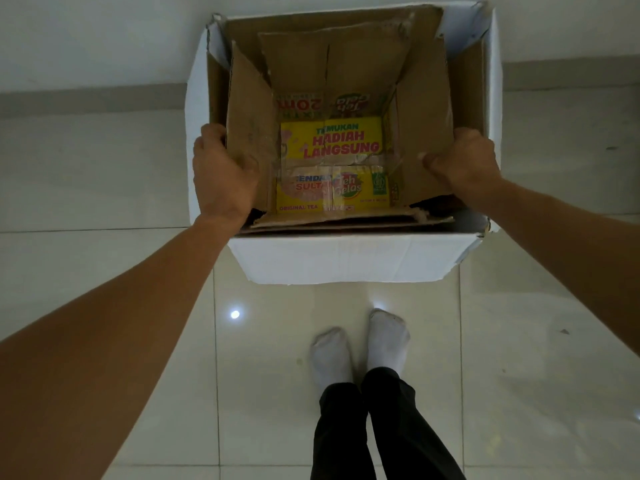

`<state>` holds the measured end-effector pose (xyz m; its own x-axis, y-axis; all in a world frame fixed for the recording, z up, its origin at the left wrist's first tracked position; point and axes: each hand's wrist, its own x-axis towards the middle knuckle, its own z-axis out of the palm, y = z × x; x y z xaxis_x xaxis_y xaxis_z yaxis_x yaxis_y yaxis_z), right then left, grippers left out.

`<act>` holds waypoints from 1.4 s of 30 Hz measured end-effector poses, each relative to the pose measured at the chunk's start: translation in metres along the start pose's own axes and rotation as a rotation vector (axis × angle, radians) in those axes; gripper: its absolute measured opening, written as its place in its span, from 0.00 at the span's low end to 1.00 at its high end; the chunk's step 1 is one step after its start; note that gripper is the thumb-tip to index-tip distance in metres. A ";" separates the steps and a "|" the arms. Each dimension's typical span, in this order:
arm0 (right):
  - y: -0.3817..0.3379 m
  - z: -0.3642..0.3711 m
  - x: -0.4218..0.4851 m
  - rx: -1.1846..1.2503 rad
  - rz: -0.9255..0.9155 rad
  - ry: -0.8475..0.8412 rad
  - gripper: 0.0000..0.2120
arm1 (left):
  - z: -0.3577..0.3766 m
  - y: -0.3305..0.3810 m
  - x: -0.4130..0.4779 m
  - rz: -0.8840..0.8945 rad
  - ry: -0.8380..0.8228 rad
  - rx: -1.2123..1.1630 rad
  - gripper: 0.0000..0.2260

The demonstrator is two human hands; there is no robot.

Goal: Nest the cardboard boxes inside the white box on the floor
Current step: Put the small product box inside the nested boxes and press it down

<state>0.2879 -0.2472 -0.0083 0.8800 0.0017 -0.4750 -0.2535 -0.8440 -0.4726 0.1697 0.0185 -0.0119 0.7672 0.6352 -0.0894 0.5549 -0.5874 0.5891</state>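
The white box (pixel 346 258) stands open on the tiled floor (pixel 138 271), and a brown cardboard box (pixel 426 133) sits inside it, flaps up. The left hand (pixel 221 174) grips its left flap, fingers curled over the edge; the right hand (pixel 464 164) clasps the right flap. Yellow printed panels (pixel 332 140) show at the bottom, possibly another box.

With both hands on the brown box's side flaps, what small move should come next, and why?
Probably press the brown box straight down, then let go. The left hand and right hand grip its side flaps, and it already sits inside the white box, flaps level with the rim.
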 end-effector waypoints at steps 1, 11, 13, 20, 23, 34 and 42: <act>0.001 0.001 0.001 -0.025 0.018 -0.002 0.23 | 0.002 0.000 -0.003 0.016 -0.019 0.045 0.17; -0.003 -0.007 -0.006 -0.002 -0.048 -0.035 0.14 | 0.003 -0.001 -0.005 0.126 -0.085 0.287 0.17; -0.006 -0.008 -0.012 0.040 -0.078 0.013 0.12 | 0.001 0.003 -0.003 0.151 -0.047 0.163 0.15; 0.006 0.006 -0.025 0.086 -0.071 0.072 0.10 | 0.006 -0.001 -0.018 0.227 -0.060 0.169 0.12; 0.014 0.014 -0.014 0.046 -0.023 0.004 0.11 | 0.012 -0.011 -0.023 0.159 -0.164 0.188 0.16; 0.021 0.033 0.004 -0.028 0.096 -0.123 0.24 | 0.024 -0.016 -0.020 0.241 -0.219 0.649 0.23; 0.020 0.041 -0.013 -0.733 -0.606 0.009 0.24 | 0.032 -0.009 -0.020 0.328 -0.306 0.756 0.33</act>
<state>0.2545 -0.2421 -0.0422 0.7829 0.5483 -0.2941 0.5598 -0.8270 -0.0519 0.1593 -0.0047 -0.0413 0.9178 0.2773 -0.2841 0.2725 -0.9605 -0.0573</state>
